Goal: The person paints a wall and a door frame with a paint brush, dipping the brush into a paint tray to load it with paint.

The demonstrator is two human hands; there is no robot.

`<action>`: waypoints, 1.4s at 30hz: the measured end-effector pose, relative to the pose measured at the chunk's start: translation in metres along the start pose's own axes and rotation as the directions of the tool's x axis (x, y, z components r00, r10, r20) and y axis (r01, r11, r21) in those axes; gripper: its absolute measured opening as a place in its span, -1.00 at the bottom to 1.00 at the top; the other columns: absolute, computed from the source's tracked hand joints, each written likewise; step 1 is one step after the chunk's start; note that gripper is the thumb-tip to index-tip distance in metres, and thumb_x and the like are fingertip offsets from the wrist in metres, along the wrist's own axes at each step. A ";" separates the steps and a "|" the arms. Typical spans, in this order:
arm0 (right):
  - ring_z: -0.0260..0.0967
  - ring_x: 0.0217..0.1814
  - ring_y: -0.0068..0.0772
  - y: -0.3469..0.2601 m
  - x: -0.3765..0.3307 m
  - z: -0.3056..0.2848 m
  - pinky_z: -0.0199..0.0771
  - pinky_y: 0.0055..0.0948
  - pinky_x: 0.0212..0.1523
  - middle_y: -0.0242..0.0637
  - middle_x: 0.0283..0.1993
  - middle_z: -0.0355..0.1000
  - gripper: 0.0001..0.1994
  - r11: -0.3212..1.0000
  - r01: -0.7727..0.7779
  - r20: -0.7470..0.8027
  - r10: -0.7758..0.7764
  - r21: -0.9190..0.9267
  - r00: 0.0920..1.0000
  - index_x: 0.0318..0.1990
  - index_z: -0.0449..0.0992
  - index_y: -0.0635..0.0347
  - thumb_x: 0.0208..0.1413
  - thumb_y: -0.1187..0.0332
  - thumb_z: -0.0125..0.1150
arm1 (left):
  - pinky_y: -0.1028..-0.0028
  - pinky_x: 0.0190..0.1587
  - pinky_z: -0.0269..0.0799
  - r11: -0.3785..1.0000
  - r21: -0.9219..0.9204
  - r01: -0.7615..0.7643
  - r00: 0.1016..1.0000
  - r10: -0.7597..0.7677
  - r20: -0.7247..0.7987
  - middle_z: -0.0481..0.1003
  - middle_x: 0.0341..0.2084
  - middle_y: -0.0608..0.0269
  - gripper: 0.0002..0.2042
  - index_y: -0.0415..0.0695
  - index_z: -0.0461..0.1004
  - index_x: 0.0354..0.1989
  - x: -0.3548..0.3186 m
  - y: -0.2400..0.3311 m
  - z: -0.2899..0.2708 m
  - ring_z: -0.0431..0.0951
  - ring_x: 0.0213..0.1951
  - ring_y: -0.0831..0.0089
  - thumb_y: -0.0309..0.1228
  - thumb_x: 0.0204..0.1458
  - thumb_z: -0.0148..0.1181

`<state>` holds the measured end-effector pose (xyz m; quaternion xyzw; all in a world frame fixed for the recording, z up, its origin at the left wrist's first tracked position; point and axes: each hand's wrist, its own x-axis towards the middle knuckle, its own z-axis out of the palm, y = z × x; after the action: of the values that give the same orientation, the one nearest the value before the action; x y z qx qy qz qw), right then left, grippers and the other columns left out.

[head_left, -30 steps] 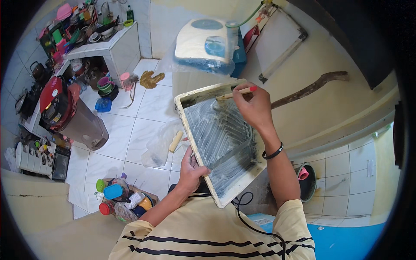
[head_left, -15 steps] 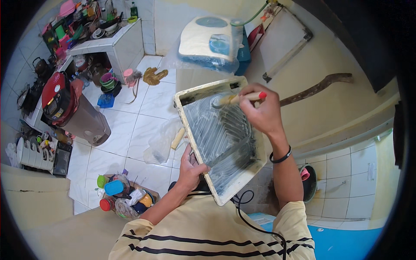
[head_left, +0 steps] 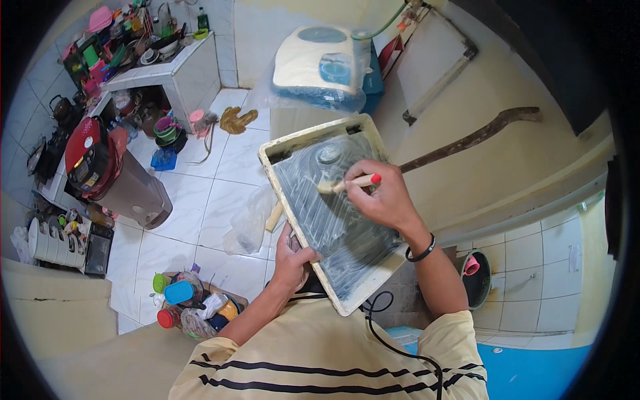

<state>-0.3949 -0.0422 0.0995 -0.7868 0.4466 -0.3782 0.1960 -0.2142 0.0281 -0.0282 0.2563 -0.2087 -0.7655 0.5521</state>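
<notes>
Tiled floor (head_left: 200,207), plastic bag (head_left: 250,223), paint tray (head_left: 327,207)

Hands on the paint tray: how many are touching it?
2. The left hand grips the paint tray at its near left edge; the right hand holds a brush over it.

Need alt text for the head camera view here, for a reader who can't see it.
Seen from above, a person's left hand grips the near edge of a cream paint tray while the right hand holds a small brush with a red-tipped handle inside it. Below lies a white tiled floor with a cluttered counter.
</notes>
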 end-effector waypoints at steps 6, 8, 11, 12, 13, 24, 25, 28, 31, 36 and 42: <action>0.38 -0.50 -0.64 -0.005 0.003 0.006 0.39 -0.52 -0.45 -0.32 -0.56 0.47 -0.91 0.943 -0.218 -0.274 0.285 0.250 0.919 -0.36 0.56 0.31 0.05 0.46 0.25 | 0.43 -0.05 0.47 0.998 0.038 -0.046 0.999 0.047 -0.017 0.40 0.01 0.08 -0.17 -0.23 0.07 0.31 0.002 -0.008 -0.004 0.48 0.02 0.27 -0.78 -0.34 0.03; 0.45 -0.48 -0.51 0.001 0.004 0.018 0.42 -0.49 -0.42 -0.25 -0.51 0.50 -0.90 0.954 -0.143 -0.346 0.232 0.263 0.909 -0.34 0.57 0.32 0.07 0.46 0.26 | 0.42 -0.07 0.48 0.998 0.034 -0.044 0.999 0.044 -0.013 0.40 0.00 0.07 -0.19 -0.23 0.08 0.30 0.001 -0.009 0.000 0.49 0.02 0.26 -0.78 -0.33 0.03; 0.45 -0.39 -0.56 -0.003 0.001 0.033 0.44 -0.53 -0.37 -0.33 -0.41 0.53 -0.91 0.999 0.011 -0.303 0.005 0.051 0.953 -0.28 0.58 0.32 0.09 0.49 0.27 | 0.41 -0.12 0.50 0.999 0.014 -0.039 0.999 0.040 -0.020 0.40 -0.01 0.06 -0.22 -0.24 0.08 0.28 0.001 -0.004 0.002 0.50 -0.02 0.26 -0.78 -0.30 0.02; 0.45 -0.39 -0.56 -0.006 -0.003 0.038 0.44 -0.53 -0.37 -0.33 -0.41 0.53 -0.91 0.998 0.010 -0.308 0.008 0.056 0.951 -0.28 0.58 0.32 0.09 0.49 0.27 | 0.41 -0.14 0.50 0.999 -0.006 -0.035 0.999 0.035 -0.027 0.41 -0.02 0.05 -0.24 -0.24 0.09 0.27 0.000 -0.004 0.003 0.51 -0.04 0.26 -0.78 -0.28 0.02; 0.46 -0.37 -0.55 -0.008 -0.009 0.044 0.45 -0.52 -0.34 -0.31 -0.40 0.53 -0.91 0.998 0.058 -0.278 -0.047 0.032 0.960 -0.28 0.58 0.33 0.08 0.49 0.27 | 0.41 -0.14 0.50 0.999 0.001 -0.033 0.999 0.033 -0.028 0.41 -0.02 0.05 -0.24 -0.24 0.09 0.27 0.001 -0.004 0.001 0.51 -0.04 0.26 -0.78 -0.28 0.02; 0.48 -0.48 -0.19 -0.014 0.015 0.033 0.43 -0.37 -0.45 -0.10 -0.44 0.51 -0.87 0.997 0.079 -0.440 -0.060 0.024 0.896 -0.34 0.57 0.32 0.07 0.41 0.30 | 0.42 -0.16 0.51 0.998 0.054 -0.027 0.999 0.029 -0.030 0.42 -0.07 0.08 -0.31 -0.22 0.13 0.19 0.000 -0.001 0.003 0.53 -0.11 0.28 -0.78 -0.29 -0.01; 0.47 -0.48 -0.17 -0.008 0.015 0.040 0.42 -0.33 -0.44 -0.10 -0.42 0.50 -0.87 0.993 0.119 -0.417 -0.102 0.016 0.903 -0.32 0.57 0.32 0.08 0.41 0.29 | 0.42 -0.16 0.51 0.998 0.061 -0.024 0.999 0.025 -0.028 0.42 -0.07 0.08 -0.31 -0.22 0.13 0.19 0.000 -0.002 0.002 0.53 -0.11 0.28 -0.78 -0.29 -0.01; 0.53 -0.36 -0.24 -0.016 0.001 0.061 0.49 -0.42 -0.30 -0.13 -0.32 0.56 -0.90 0.993 0.108 -0.272 -0.094 0.037 0.958 -0.29 0.60 0.32 0.05 0.48 0.30 | 0.45 -0.18 0.51 1.000 0.010 -0.022 1.000 0.023 -0.020 0.42 -0.07 0.07 -0.32 -0.22 0.15 0.17 0.003 -0.003 -0.006 0.53 -0.12 0.28 -0.78 -0.30 -0.01; 0.55 -0.31 -0.20 -0.021 -0.018 0.061 0.51 -0.41 -0.25 -0.13 -0.30 0.57 -0.88 0.989 0.104 -0.153 -0.087 0.110 0.985 -0.28 0.59 0.31 0.02 0.48 0.33 | 0.45 -0.19 0.50 1.000 -0.010 -0.027 1.000 0.027 0.006 0.42 -0.07 0.07 -0.31 -0.23 0.14 0.17 0.005 -0.004 -0.013 0.54 -0.12 0.29 -0.78 -0.30 -0.01; 0.51 -0.39 -0.34 -0.015 -0.010 0.039 0.49 -0.47 -0.31 -0.13 -0.32 0.55 -0.89 0.957 0.046 -0.212 0.016 0.285 0.977 -0.26 0.58 0.32 0.03 0.55 0.28 | 0.50 -0.29 0.47 0.999 0.017 -0.047 0.998 0.048 -0.032 0.43 -0.13 0.10 -0.33 -0.24 0.17 0.15 0.001 0.003 0.001 0.53 -0.20 0.36 -0.79 -0.32 -0.02; 0.49 -0.36 -0.24 -0.016 0.014 0.037 0.45 -0.43 -0.31 -0.18 -0.30 0.54 -0.86 0.967 0.248 -0.227 -0.228 0.062 0.947 -0.22 0.57 0.29 0.04 0.50 0.30 | 0.50 -0.33 0.46 0.999 0.044 -0.030 0.999 0.032 -0.026 0.44 -0.16 0.13 -0.32 -0.25 0.17 0.16 -0.001 0.001 -0.001 0.54 -0.25 0.36 -0.78 -0.31 -0.01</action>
<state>-0.3529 -0.0470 0.0917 -0.7792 0.3498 -0.5026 0.1337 -0.2128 0.0287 -0.0286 0.2751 -0.2220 -0.7486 0.5608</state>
